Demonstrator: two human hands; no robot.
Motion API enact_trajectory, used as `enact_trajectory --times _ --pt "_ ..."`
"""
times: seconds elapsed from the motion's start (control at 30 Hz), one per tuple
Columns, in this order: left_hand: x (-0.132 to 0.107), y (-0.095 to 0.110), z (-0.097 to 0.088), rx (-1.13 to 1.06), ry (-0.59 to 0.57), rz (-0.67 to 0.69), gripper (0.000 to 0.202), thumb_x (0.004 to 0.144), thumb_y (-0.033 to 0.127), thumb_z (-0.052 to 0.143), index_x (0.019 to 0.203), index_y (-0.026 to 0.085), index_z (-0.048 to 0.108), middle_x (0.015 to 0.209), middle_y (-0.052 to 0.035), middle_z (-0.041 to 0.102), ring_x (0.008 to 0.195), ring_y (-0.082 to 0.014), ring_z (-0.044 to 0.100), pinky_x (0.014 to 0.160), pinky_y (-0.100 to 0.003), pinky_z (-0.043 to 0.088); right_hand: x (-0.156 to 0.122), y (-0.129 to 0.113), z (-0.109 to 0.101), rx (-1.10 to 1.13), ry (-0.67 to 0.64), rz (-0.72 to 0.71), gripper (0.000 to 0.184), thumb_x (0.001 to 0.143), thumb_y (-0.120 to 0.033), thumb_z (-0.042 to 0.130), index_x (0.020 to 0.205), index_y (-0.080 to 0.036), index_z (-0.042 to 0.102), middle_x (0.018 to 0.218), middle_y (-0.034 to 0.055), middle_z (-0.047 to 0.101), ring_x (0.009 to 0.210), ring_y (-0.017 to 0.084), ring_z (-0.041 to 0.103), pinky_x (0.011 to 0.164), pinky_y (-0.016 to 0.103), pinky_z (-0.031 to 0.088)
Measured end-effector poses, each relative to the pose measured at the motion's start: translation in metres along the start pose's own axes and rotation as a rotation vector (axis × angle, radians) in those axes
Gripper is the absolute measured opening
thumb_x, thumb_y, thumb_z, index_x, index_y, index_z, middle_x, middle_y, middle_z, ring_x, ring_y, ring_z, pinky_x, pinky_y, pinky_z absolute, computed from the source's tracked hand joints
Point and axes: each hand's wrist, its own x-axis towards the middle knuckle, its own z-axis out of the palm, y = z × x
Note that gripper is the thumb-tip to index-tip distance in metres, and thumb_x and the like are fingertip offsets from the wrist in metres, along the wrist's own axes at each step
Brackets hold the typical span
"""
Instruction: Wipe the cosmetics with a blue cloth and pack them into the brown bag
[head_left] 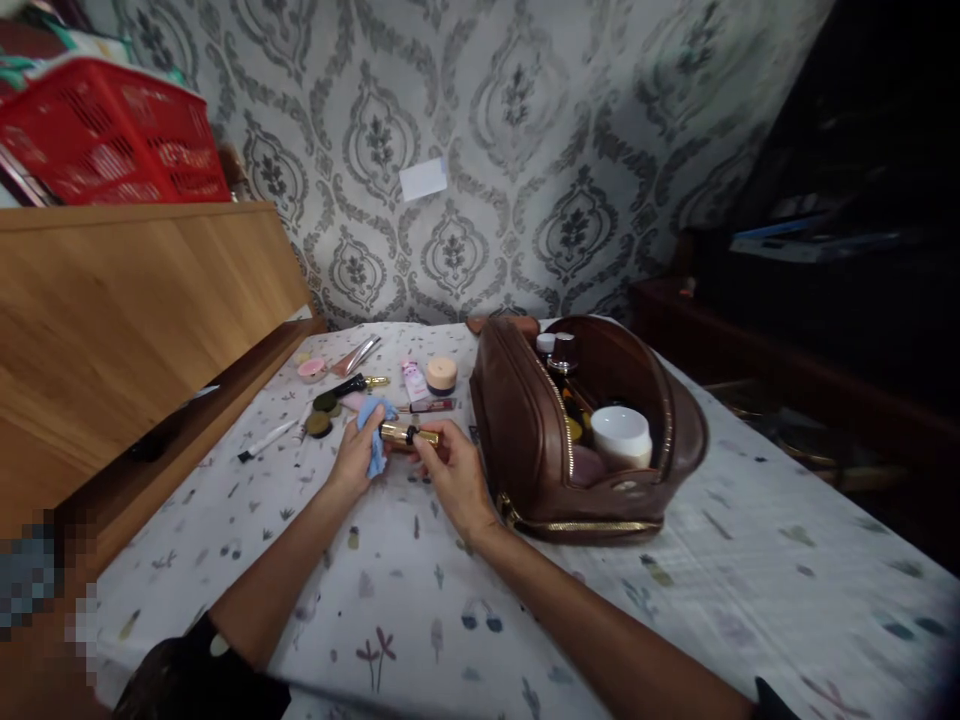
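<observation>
Left hand [358,452] fingers pinching blue cloth [373,430], right hand [452,472] fingers gripping gold lipstick [409,434]

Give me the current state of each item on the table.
brown bag: unzipped, gaping open, upright.
gold tube: level, gripped by left hand and right hand.
blue cloth: bunched in left hand, against the tube.
white jar: upright inside the bag.

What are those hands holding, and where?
A slim gold tube: right hand pinches its right end, left hand grips its left end through a small blue cloth.
</observation>
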Motion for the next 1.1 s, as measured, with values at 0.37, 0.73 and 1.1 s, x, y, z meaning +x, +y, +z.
enact_trajectory --times 0.37,0.73,1.1 --pt "0.001 -0.005 -0.003 0.006 -0.048 0.067 0.056 0.058 0.063 0.081 0.082 0.015 0.063 0.061 0.0042 0.061 0.048 -0.0078 0.053 0.043 -0.018 0.041 0.002 0.002 -0.001 -0.011 0.000 0.008 0.030 0.081 -0.048 0.059 0.088 -0.019 0.052 0.068 -0.0027 0.059 0.048 0.010 0.055 0.041 0.021 0.039" --pt "-0.003 -0.006 -0.002 0.036 -0.063 0.037 0.048 0.059 0.053 0.084 0.080 0.014 0.065 0.064 0.0018 0.065 0.053 -0.0102 0.058 0.048 -0.019 0.044 -0.003 -0.003 0.000 -0.056 0.013 -0.047 0.024 0.086 -0.044 0.055 0.092 -0.021 0.053 0.071 -0.0027 0.058 0.051 0.010 0.053 0.047 0.021 0.045" --pt "-0.002 -0.005 -0.004 0.080 0.114 -0.015 0.059 0.050 0.054 0.088 0.089 0.014 0.067 0.074 -0.0001 0.070 0.058 -0.0116 0.063 0.056 -0.020 0.052 -0.018 -0.012 0.001 -0.351 -0.037 -0.262 0.019 0.093 -0.027 0.047 0.108 -0.020 0.056 0.097 0.0060 0.069 0.087 0.018 0.065 0.080 0.029 0.051"
